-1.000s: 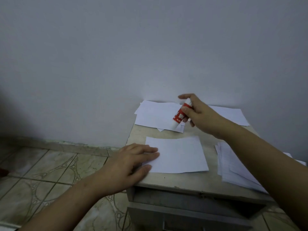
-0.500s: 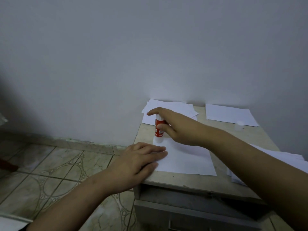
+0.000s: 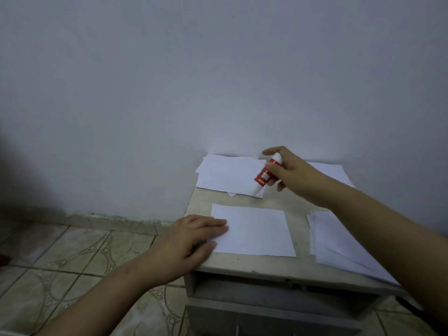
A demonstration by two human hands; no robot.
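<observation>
A white sheet of paper [image 3: 257, 230] lies flat on a small beige cabinet top [image 3: 242, 264]. My left hand [image 3: 191, 241] rests on the sheet's left edge with flat fingers, pressing it down. My right hand [image 3: 291, 175] grips a red-and-white glue stick [image 3: 265, 174], tilted with its white tip down and left, held above the back of the cabinet top over another pile of white sheets [image 3: 228, 177].
A stack of white paper [image 3: 339, 246] lies at the right of the cabinet top. One more sheet [image 3: 337, 169] lies at the back right by the wall. An open slot [image 3: 278, 292] runs below the top. Patterned floor tiles [image 3: 72, 263] spread at the left.
Half a second ago my right hand held the glue stick upright on the front sheet's far left corner. It has since lifted back and right, above the rear pile. My left hand stayed put.
</observation>
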